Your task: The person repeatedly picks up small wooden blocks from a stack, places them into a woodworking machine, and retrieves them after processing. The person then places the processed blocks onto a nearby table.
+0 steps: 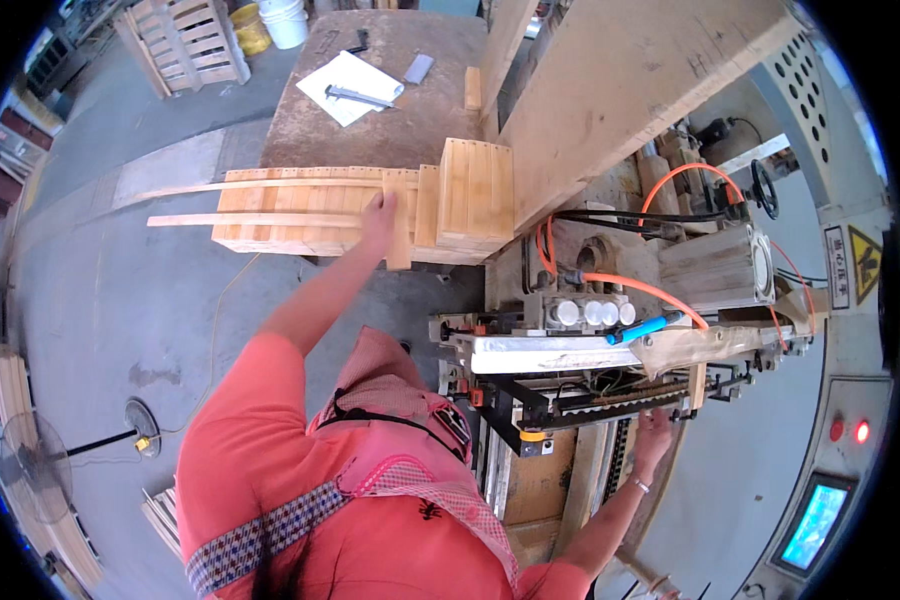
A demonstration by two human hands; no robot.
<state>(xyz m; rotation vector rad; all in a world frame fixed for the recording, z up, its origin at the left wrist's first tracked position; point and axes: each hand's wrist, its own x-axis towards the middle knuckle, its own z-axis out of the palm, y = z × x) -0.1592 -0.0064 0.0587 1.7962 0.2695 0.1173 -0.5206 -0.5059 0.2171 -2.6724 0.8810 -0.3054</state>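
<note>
"Getting far?"
"Can't tell whether the row of boards (290,242) (a long one) is done or waiting; the left hand (377,220) grips a single board (398,250) over it."
"And the right hand (654,434)?"
"At the machine (560,355), grip unclear."

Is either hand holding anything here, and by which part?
The left hand appears to grip a short wooden board by its left edge, around mid-length. Whether the right hand holds anything cannot be told.
</note>
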